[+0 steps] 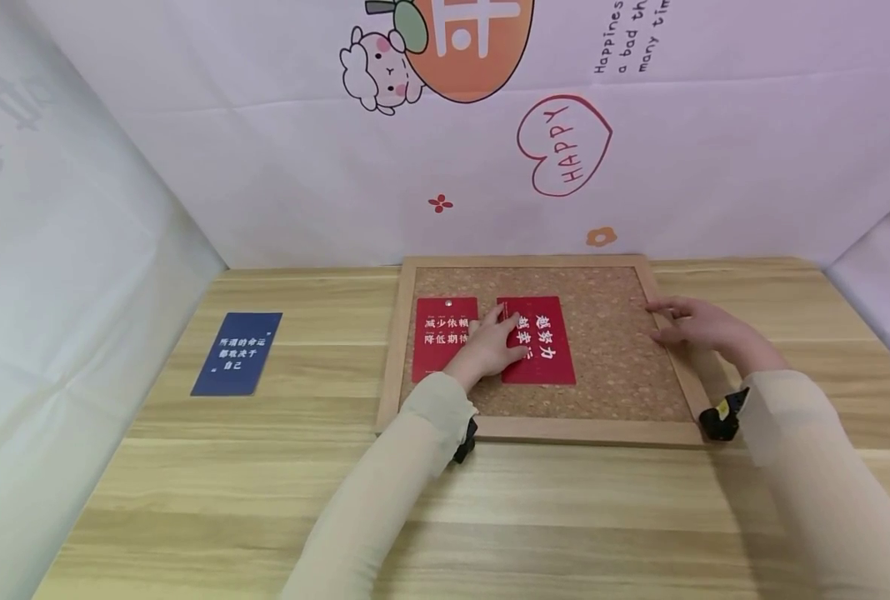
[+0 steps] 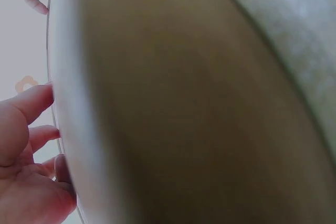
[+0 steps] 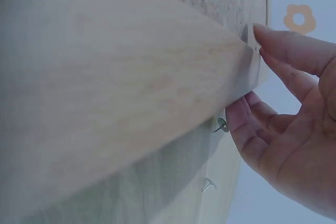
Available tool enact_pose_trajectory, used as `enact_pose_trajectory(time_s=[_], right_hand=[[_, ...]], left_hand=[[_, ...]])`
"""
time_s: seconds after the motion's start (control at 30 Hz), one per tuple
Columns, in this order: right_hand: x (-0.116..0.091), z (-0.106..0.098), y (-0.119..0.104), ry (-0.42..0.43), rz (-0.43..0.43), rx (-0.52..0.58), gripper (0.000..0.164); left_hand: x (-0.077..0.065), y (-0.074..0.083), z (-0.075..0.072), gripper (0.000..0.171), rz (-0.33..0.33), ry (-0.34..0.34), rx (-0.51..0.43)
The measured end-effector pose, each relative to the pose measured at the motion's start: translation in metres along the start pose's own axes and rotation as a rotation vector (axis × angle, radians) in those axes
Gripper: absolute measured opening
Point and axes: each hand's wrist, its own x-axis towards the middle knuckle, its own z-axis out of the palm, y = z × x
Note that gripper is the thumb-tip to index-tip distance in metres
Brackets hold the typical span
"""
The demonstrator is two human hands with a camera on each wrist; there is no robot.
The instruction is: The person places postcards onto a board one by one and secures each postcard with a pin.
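Note:
A wood-framed cork board (image 1: 602, 430) lies on the table, bearing two red cards with white Chinese characters. My left hand (image 1: 493, 346) rests on the right red card (image 1: 559, 333), fingers spread, its wrist side covering part of the left red card (image 1: 433, 321). That left card has a small round pale spot at its top. At the board's right side, my right hand (image 1: 696, 325) holds the frame. In the right wrist view, the thumb lies over the frame and other fingers touch its outer edge. The left wrist view is largely blocked by a blurred surface.
A blue card (image 1: 238, 354) with white characters lies on the wooden table (image 1: 280, 483) at the left. Two thumbtacks, one (image 3: 222, 125) close to my right fingers and another (image 3: 209, 184) farther off, lie beside the frame. A printed white cloth (image 1: 302, 183) stands behind the board.

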Motion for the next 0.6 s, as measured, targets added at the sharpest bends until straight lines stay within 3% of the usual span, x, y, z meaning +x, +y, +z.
enact_pose_trajectory(time_s=[0.2,0.6], right_hand=[[-0.007,-0.006,0.0,0.047,-0.001,0.031,0.06],[-0.027,-0.02,0.028,0.293,0.11,0.011,0.059]], left_hand=[[-0.001,0.001,-0.001,0.061,-0.009,0.0,0.003],[-0.002,0.002,0.0,0.061,-0.015,0.009,0.015]])
